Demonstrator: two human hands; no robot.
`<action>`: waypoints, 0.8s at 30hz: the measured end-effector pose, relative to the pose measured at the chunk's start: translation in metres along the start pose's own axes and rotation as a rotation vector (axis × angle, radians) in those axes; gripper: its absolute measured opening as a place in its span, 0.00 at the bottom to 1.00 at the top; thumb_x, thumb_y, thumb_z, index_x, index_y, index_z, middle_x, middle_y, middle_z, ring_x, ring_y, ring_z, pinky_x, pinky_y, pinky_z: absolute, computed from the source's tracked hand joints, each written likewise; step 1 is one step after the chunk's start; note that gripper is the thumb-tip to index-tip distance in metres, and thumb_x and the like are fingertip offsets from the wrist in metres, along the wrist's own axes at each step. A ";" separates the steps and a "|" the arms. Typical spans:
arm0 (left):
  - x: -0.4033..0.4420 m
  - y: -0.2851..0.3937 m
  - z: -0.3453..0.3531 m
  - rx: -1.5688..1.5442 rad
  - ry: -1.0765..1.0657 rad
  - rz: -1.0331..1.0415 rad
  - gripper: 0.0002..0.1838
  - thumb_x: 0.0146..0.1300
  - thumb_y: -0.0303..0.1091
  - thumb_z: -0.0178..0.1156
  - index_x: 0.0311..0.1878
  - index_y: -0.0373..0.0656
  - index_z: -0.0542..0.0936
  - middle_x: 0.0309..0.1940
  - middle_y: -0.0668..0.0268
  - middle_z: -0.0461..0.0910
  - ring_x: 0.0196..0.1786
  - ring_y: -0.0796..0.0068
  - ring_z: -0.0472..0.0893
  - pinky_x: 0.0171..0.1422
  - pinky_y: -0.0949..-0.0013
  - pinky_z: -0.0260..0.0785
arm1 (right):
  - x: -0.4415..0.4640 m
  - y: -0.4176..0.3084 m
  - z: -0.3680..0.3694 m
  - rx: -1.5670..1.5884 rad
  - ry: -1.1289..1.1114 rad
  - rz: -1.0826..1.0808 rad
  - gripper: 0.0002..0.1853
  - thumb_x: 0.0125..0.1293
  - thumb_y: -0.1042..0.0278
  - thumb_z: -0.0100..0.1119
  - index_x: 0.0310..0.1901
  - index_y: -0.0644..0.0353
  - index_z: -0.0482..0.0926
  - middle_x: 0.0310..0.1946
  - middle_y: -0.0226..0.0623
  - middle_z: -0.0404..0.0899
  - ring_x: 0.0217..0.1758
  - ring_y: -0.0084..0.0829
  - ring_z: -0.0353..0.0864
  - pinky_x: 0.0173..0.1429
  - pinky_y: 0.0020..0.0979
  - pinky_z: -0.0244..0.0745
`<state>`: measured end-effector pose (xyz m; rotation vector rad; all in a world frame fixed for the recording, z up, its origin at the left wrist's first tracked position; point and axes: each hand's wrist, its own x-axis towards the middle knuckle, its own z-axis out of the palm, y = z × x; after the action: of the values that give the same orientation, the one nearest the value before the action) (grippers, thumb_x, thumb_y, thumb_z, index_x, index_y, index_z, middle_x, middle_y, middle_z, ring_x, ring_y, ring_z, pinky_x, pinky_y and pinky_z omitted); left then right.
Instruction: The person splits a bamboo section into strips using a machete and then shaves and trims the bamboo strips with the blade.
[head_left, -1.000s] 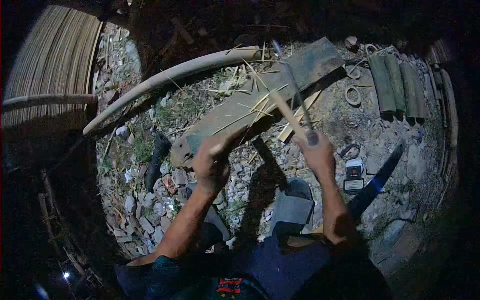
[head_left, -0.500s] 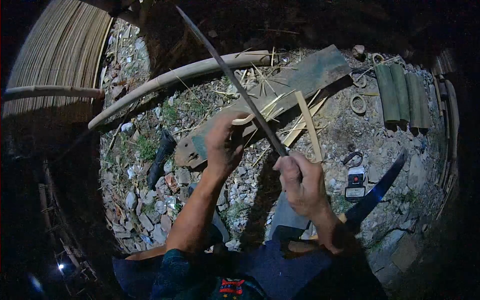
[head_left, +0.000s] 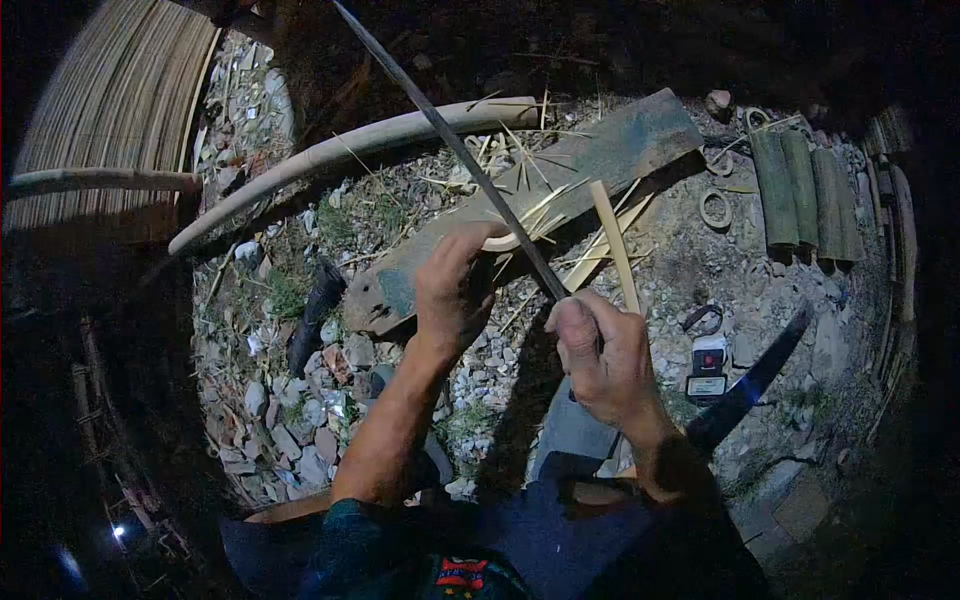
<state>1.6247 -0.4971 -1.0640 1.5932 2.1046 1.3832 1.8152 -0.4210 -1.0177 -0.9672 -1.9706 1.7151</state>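
My right hand (head_left: 605, 355) is closed around the lower end of a long, tapered dark rod (head_left: 450, 145). The rod slants up to the left, and I cannot tell whether it has a cutting edge. The fingers of my left hand (head_left: 452, 285) are curled around a pale curved bamboo strip (head_left: 507, 241), which meets the rod near its middle. A straight bamboo strip (head_left: 615, 240) runs down toward my right hand; whether that hand touches it is unclear. Beyond my right forearm, a large curved knife (head_left: 755, 380) shows its dark blade, its handle hidden.
A worn wooden plank (head_left: 630, 140) scattered with slivers lies ahead, beside a long bamboo pole (head_left: 340, 155). Green bamboo sections (head_left: 785, 190), a bamboo ring (head_left: 715, 208) and a small black-and-white device (head_left: 707, 372) rest on the rubble at right. Stacked slats (head_left: 110, 100) stand at left.
The view has shifted slightly. Both hands keep their holds, and the curved strip shows a little farther right along the rod.
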 end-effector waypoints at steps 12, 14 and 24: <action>-0.013 0.000 0.003 0.066 0.018 -0.041 0.21 0.53 0.14 0.66 0.52 0.39 0.81 0.45 0.55 0.86 0.46 0.56 0.86 0.51 0.62 0.78 | 0.002 -0.016 -0.002 -0.112 0.024 0.016 0.24 0.79 0.50 0.53 0.37 0.68 0.79 0.19 0.37 0.74 0.23 0.23 0.72 0.29 0.34 0.69; -0.008 0.005 -0.003 -0.014 0.017 -0.066 0.21 0.52 0.12 0.63 0.51 0.38 0.82 0.45 0.52 0.85 0.47 0.51 0.86 0.51 0.63 0.78 | 0.008 -0.023 -0.004 -0.226 -0.021 0.063 0.23 0.78 0.51 0.55 0.37 0.68 0.79 0.20 0.38 0.74 0.22 0.25 0.72 0.29 0.34 0.69; 0.010 0.014 -0.072 0.343 0.324 -0.056 0.40 0.75 0.47 0.54 0.80 0.32 0.55 0.78 0.44 0.59 0.81 0.46 0.58 0.85 0.49 0.45 | 0.024 -0.008 -0.001 -0.250 0.040 0.057 0.22 0.74 0.49 0.61 0.37 0.64 0.81 0.23 0.59 0.79 0.32 0.64 0.83 0.34 0.51 0.76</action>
<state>1.5862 -0.5291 -1.0096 1.4828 2.6790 1.4002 1.7973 -0.4037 -1.0141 -1.1419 -2.1875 1.4883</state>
